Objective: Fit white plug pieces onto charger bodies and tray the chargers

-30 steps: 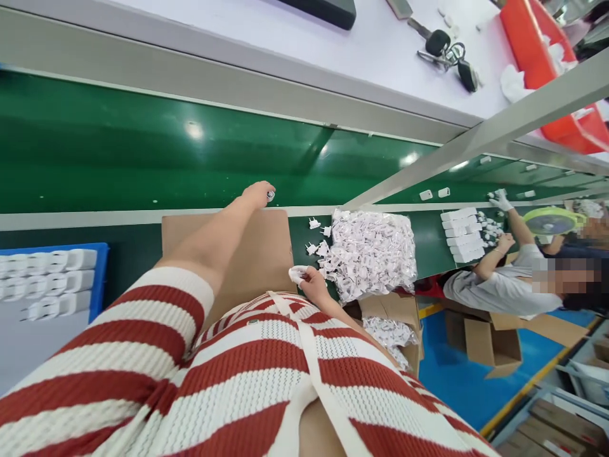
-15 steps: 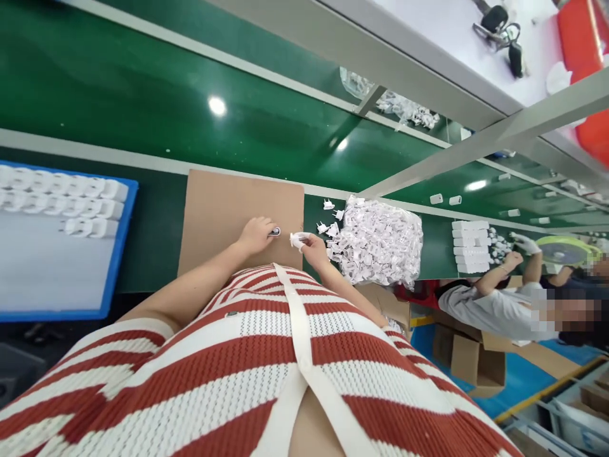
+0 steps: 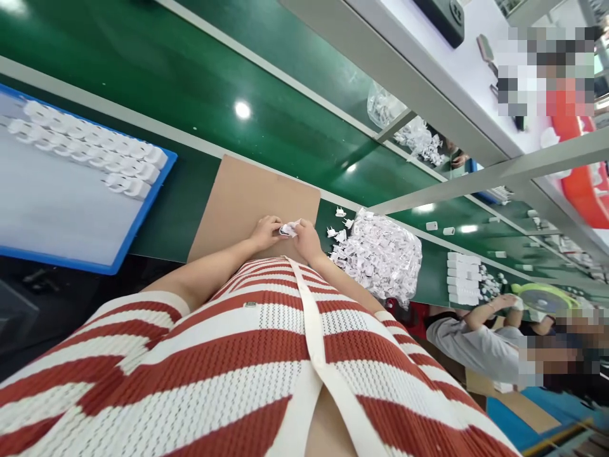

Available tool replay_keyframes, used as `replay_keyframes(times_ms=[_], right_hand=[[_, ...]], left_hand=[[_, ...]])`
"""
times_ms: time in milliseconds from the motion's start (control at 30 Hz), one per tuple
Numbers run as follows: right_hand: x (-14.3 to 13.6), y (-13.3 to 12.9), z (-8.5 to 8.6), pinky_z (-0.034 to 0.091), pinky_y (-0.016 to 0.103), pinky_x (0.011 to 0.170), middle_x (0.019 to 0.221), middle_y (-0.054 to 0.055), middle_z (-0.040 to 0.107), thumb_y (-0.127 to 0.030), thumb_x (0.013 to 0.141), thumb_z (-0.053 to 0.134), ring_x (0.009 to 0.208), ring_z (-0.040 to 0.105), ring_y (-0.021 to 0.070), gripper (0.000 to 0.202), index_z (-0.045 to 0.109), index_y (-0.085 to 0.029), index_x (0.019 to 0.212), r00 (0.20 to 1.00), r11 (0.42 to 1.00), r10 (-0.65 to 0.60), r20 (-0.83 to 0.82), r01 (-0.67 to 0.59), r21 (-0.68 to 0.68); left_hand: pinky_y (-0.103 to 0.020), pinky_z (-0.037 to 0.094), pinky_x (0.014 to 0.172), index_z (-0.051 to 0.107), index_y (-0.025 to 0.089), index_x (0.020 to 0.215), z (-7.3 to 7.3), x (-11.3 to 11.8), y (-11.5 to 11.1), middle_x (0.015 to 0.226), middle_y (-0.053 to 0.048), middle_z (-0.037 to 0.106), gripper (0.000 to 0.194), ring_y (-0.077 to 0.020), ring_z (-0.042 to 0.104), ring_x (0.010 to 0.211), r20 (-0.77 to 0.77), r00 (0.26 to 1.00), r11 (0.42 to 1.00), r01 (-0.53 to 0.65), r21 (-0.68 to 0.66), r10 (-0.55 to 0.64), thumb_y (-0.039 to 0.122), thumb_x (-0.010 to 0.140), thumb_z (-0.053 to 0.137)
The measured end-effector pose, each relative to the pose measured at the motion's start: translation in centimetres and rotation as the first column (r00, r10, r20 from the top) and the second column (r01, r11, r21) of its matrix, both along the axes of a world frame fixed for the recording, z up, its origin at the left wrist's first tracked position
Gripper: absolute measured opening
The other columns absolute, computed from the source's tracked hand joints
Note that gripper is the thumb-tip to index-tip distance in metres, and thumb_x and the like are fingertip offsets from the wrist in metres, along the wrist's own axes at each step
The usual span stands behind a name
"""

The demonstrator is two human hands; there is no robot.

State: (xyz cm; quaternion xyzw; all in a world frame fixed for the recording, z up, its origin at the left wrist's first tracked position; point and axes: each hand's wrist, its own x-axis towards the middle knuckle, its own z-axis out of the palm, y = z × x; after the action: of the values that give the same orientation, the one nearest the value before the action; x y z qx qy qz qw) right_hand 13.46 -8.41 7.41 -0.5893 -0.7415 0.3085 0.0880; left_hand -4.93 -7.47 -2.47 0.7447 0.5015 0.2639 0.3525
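Observation:
Over a brown cardboard sheet [image 3: 257, 197], my two hands meet close together. My left hand [image 3: 265, 233] is closed around a small white plastic housing [image 3: 284, 231] with a dark opening, mostly covered by the fingers. In my right hand [image 3: 308, 241] is a soft-looking white piece like a crumpled cloth [image 3: 294, 225], pinched and pressed against the housing. Its exact kind is hard to make out. Right of the cardboard lie several loose white plug parts [image 3: 340, 235], beside a clear bag of plug parts [image 3: 387, 254].
To the left, a blue-edged tray [image 3: 118, 254] carries rows of white housings [image 3: 85, 143]. A metal frame bar [image 3: 451, 181] crosses above the green bench at the right. Further right, a co-worker in a grey shirt [image 3: 476, 343] works near stacked white pieces [image 3: 464, 279].
My right hand has moved left and brought the white piece against the housing in my left hand. The whole view has tilted, with the tray now higher in the picture.

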Motion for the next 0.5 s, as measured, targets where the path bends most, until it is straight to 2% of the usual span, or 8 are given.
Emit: replay_keyframes(times_ms=[67, 233, 500], right_hand=[[-0.6, 0.3, 0.2, 0.042, 0.036, 0.097, 0.111, 0.013, 0.063, -0.003, 0.09, 0.048, 0.109, 0.053, 0.0255, 0.034, 0.074, -0.013, 0.111, 0.975, 0.988, 0.138, 0.172, -0.147, 0.044], [-1.5, 0.6, 0.1, 0.042, 0.035, 0.093, 0.111, 0.013, 0.063, -0.008, 0.096, 0.049, 0.105, 0.051, 0.026, 0.028, 0.072, -0.013, 0.111, 0.921, 0.962, 0.247, 0.301, -0.27, 0.037], [-2.1, 0.1, 0.4, 0.041, 0.038, 0.09, 0.113, 0.016, 0.062, -0.012, 0.098, 0.049, 0.105, 0.05, 0.0283, 0.024, 0.069, -0.012, 0.111, 0.864, 0.948, 0.27, 0.425, -0.316, 0.04]], left_hand=[[-0.04, 0.04, 0.095, 0.077, 0.019, 0.101, -0.2, 0.0, 0.1, 0.11, -0.008, 0.068, 0.03, -0.0256, 0.057, 0.103, 0.008, 1.0, 1.0, 0.002, 0.006, -0.002, 0.045, 0.085, 0.077], [-0.039, 0.041, 0.095, 0.077, 0.021, 0.099, -0.6, 0.0, 0.2, 0.108, -0.007, 0.067, 0.028, -0.0248, 0.057, 0.102, 0.018, 1.0, 1.0, 0.014, 0.012, -0.015, 0.045, 0.084, 0.075], [-0.041, 0.04, 0.093, 0.077, 0.02, 0.095, -0.8, 0.1, 0.0, 0.107, -0.008, 0.067, 0.022, -0.0246, 0.057, 0.1, 0.022, 1.0, 1.0, 0.009, 0.026, -0.009, 0.04, 0.087, 0.071]])
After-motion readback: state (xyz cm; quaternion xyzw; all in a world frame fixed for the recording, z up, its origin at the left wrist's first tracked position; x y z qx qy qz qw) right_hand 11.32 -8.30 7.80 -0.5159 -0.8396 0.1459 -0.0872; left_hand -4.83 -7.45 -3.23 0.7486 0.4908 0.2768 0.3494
